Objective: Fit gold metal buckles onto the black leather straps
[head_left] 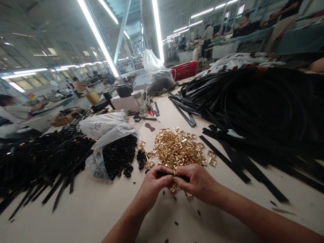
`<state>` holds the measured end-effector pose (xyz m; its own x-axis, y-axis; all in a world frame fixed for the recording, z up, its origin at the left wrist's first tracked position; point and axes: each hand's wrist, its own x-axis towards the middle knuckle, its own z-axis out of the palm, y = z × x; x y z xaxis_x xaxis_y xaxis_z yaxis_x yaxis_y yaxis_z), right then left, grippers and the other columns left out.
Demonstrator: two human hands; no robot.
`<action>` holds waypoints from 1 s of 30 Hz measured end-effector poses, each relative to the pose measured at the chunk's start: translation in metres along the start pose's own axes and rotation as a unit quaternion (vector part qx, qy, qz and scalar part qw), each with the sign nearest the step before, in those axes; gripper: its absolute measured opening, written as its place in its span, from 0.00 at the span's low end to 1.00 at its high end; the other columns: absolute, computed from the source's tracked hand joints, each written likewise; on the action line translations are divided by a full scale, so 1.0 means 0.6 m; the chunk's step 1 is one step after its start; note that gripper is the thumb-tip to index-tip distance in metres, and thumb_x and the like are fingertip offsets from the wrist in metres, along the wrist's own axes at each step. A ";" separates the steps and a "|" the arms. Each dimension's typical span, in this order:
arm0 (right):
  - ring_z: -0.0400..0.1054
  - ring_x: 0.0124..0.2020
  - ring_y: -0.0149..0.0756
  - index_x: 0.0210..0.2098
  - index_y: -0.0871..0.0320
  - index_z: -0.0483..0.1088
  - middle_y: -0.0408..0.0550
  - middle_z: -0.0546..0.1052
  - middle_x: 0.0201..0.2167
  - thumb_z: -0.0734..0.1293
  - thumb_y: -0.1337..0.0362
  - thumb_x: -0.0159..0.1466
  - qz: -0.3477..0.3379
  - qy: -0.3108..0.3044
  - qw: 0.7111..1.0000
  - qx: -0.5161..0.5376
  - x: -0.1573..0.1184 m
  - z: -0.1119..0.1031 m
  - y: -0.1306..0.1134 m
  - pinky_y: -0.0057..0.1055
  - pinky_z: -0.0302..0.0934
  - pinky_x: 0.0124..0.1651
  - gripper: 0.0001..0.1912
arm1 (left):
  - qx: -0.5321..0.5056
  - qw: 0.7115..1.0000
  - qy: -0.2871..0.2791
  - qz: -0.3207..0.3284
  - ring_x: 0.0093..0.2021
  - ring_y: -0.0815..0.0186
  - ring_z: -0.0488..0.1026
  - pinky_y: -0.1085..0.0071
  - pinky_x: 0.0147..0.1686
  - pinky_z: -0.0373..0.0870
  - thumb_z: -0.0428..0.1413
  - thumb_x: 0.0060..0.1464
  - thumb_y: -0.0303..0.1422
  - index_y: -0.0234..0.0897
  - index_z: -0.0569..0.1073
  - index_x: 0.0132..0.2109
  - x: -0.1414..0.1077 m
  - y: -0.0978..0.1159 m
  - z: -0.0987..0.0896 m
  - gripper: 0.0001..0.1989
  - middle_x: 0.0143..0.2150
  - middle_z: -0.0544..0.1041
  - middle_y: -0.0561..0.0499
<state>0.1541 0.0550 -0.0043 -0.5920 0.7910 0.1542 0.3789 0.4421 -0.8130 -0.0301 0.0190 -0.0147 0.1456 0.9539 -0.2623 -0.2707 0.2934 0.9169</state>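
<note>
Both my hands meet over the table, just in front of a heap of gold buckles (174, 146). My left hand (155, 185) is closed, with thumb and fingers pinching a black strap (164, 173). Close against it, my right hand (196, 184) pinches the same strap near its middle. Whether a buckle sits on the strap between the fingertips is hidden. Left of the heap, small black loops (121, 157) spill from a clear plastic bag (97, 165). A few loose gold buckles (212, 162) lie right of the heap.
Long black straps (253, 101) pile up on the right, and finished-looking straps with gold parts (37, 162) lie on the left. Behind stand a glass jar (139, 103), a white box (124, 103) and a red crate (184, 70). Other people work farther off.
</note>
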 end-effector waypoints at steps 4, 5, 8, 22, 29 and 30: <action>0.63 0.23 0.30 0.32 0.57 0.74 0.41 0.73 0.22 0.62 0.60 0.65 0.021 -0.021 0.999 0.020 -0.002 -0.001 0.001 0.26 0.51 0.27 0.12 | -0.047 0.997 0.047 0.030 0.25 0.74 0.69 0.78 0.27 0.65 0.71 0.41 0.33 0.32 0.79 0.31 0.004 0.009 -0.002 0.12 0.25 0.76 0.53; 0.63 0.24 0.30 0.32 0.58 0.74 0.41 0.73 0.23 0.61 0.60 0.65 0.027 -0.026 0.999 0.021 -0.002 -0.002 0.002 0.26 0.51 0.27 0.12 | -0.063 0.996 0.059 0.035 0.25 0.74 0.69 0.79 0.27 0.65 0.71 0.40 0.33 0.32 0.79 0.30 0.005 0.011 -0.003 0.11 0.25 0.76 0.53; 0.62 0.25 0.31 0.32 0.59 0.72 0.42 0.71 0.24 0.59 0.61 0.66 0.025 -0.018 0.999 0.024 -0.001 0.001 0.001 0.28 0.52 0.29 0.13 | -0.113 0.990 0.072 0.028 0.27 0.74 0.71 0.80 0.29 0.68 0.72 0.38 0.31 0.33 0.79 0.30 0.008 0.014 -0.002 0.12 0.28 0.78 0.52; 0.62 0.26 0.31 0.28 0.57 0.66 0.40 0.69 0.24 0.58 0.63 0.66 0.007 0.003 0.999 0.048 -0.006 0.008 -0.002 0.28 0.53 0.31 0.11 | -0.177 0.981 0.074 0.009 0.25 0.75 0.73 0.81 0.26 0.70 0.73 0.38 0.30 0.31 0.81 0.35 0.012 0.009 0.012 0.15 0.32 0.81 0.49; 0.66 0.29 0.32 0.33 0.57 0.70 0.42 0.73 0.28 0.59 0.63 0.67 0.002 0.008 0.999 0.038 -0.004 0.012 -0.001 0.29 0.55 0.33 0.10 | -0.176 0.982 0.074 0.000 0.27 0.74 0.73 0.80 0.29 0.70 0.72 0.38 0.32 0.31 0.81 0.36 0.009 0.007 0.020 0.16 0.33 0.81 0.48; 0.66 0.29 0.32 0.33 0.56 0.69 0.42 0.73 0.27 0.59 0.63 0.67 0.001 0.011 0.999 0.037 -0.003 0.013 -0.002 0.29 0.55 0.33 0.10 | -0.165 0.984 0.068 0.001 0.28 0.73 0.74 0.78 0.30 0.71 0.72 0.39 0.32 0.31 0.81 0.36 0.008 0.004 0.020 0.15 0.33 0.80 0.48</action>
<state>0.1495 0.0498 -0.0079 -0.5752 0.8015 0.1638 0.3265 0.4085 -0.8523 -0.0186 0.0235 -0.0100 0.0226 0.9476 -0.3185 -0.5676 0.2745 0.7762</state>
